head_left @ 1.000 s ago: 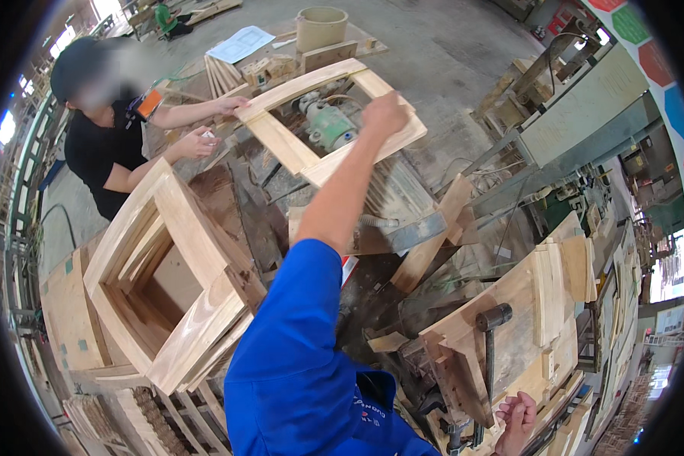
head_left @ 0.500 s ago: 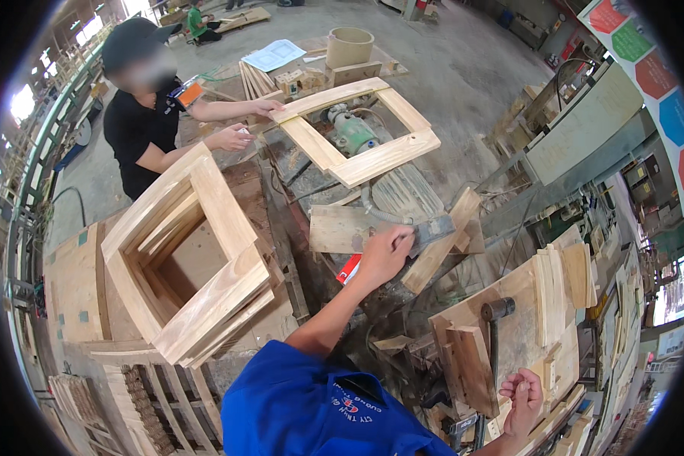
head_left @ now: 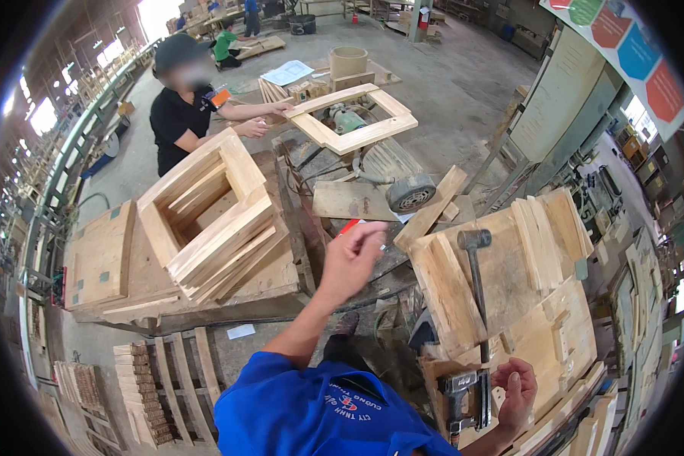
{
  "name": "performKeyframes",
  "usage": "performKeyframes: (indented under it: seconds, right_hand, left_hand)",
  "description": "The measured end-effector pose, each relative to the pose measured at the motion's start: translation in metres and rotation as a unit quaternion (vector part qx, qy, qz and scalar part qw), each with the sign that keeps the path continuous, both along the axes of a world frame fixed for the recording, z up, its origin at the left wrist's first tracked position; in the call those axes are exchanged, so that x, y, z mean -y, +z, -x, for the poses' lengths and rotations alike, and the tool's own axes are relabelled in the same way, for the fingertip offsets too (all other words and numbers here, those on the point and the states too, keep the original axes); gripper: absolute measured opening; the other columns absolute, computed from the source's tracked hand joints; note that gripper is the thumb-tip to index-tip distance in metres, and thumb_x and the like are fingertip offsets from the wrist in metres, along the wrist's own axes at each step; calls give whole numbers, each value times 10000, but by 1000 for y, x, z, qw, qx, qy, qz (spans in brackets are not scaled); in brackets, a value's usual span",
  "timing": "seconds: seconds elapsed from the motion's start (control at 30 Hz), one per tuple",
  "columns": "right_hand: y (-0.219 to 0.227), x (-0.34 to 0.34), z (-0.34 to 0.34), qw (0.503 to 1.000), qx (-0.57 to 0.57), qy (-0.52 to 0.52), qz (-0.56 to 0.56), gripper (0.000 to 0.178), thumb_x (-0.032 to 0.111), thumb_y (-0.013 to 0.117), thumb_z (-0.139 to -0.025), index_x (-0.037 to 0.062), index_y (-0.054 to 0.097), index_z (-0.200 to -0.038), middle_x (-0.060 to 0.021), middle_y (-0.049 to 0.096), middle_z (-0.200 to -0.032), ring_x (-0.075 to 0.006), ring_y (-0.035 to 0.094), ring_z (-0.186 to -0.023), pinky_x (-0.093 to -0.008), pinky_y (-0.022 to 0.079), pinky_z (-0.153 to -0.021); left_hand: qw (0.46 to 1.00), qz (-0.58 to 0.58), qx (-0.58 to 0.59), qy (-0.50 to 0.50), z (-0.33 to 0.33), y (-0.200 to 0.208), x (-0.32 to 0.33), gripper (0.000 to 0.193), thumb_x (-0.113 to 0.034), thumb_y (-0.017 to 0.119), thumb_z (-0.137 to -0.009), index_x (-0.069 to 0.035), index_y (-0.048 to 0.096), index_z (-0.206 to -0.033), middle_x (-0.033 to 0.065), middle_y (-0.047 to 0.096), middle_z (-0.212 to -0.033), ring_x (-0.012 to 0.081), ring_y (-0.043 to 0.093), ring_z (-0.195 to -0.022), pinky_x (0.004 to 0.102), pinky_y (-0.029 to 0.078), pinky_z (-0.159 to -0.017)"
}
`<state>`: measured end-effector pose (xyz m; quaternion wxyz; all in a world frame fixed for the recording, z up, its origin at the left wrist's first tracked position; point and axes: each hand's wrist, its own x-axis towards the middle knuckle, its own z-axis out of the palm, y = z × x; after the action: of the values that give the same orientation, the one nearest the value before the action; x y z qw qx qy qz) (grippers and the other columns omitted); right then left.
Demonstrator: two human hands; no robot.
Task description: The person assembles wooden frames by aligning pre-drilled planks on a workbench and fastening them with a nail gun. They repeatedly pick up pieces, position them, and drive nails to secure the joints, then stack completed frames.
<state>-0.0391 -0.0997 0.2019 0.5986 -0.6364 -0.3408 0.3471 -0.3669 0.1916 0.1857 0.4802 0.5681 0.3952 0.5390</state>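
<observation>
My left hand [head_left: 352, 260] hangs in the middle, in front of the round dark vented motor end [head_left: 412, 194], with loosely bent fingers and nothing visible in them. My right hand [head_left: 515, 391] is at lower right, its fingers slightly curled and apart from the thumb, holding nothing visible. Close beside it is a black nail gun [head_left: 457, 391], which it does not clearly touch. A mallet [head_left: 475, 242] lies on the wooden work board [head_left: 501, 262], its handle running toward that hand. A red object [head_left: 349, 227] shows partly behind my left hand.
At left, stacked wooden frames [head_left: 228, 228] rest on a bench [head_left: 129, 300]. Across from me, a co-worker [head_left: 176, 114] touches another wooden frame [head_left: 372, 139] over a green machine [head_left: 348, 120]. Wood strips [head_left: 536, 247] lie on the right board; a pallet [head_left: 186, 387] stands lower left.
The view has shifted. My left hand has drawn back from beside the motor, and its fingers have loosened. My right hand stays at lower right, with the nail gun now more fully visible.
</observation>
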Motion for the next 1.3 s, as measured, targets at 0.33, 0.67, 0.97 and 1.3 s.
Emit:
performKeyframes:
  seconds: [0.33, 0.67, 0.97, 1.3]
  right_hand:
    - [-8, 112, -11, 1000, 17, -17, 2, 463, 380, 715, -1018, 7, 639, -1281, -103, 719, -1014, -179, 701, -832, -325, 601, -732]
    - [-6, 122, -9, 999, 12, -34, 25, 451, 375, 704, -1020, 2, 639, -1266, -113, 719, -1019, -198, 700, -833, -346, 604, -753]
    - [8, 67, -12, 999, 16, 25, 20, 491, 393, 723, -1005, -2, 640, -1283, -108, 720, -1027, -196, 703, -851, -350, 600, -778]
    - [-1, 46, -9, 999, 6, 18, 38, 515, 417, 749, -984, 2, 645, -1269, -108, 725, -1014, -190, 711, -863, -348, 604, -774]
  left_hand:
    - [938, -100, -59, -328, -126, 41, 139, 236, -152, 644, -1055, -27, 720, -1240, 72, 748, -937, 113, 666, -788, 287, 534, -707]
    - [878, -84, -119, -456, -155, 10, 169, 278, -190, 638, -1044, -19, 713, -1250, 152, 766, -1031, 227, 735, -835, 355, 560, -730]
    - [908, -42, -120, -399, -133, 4, 128, 271, -212, 657, -1044, -57, 726, -1255, 101, 767, -1023, 176, 711, -833, 324, 550, -754]
    - [916, -1, -113, -385, -119, 18, 94, 262, -193, 653, -1057, -52, 720, -1268, 42, 729, -912, 85, 636, -779, 284, 515, -699]
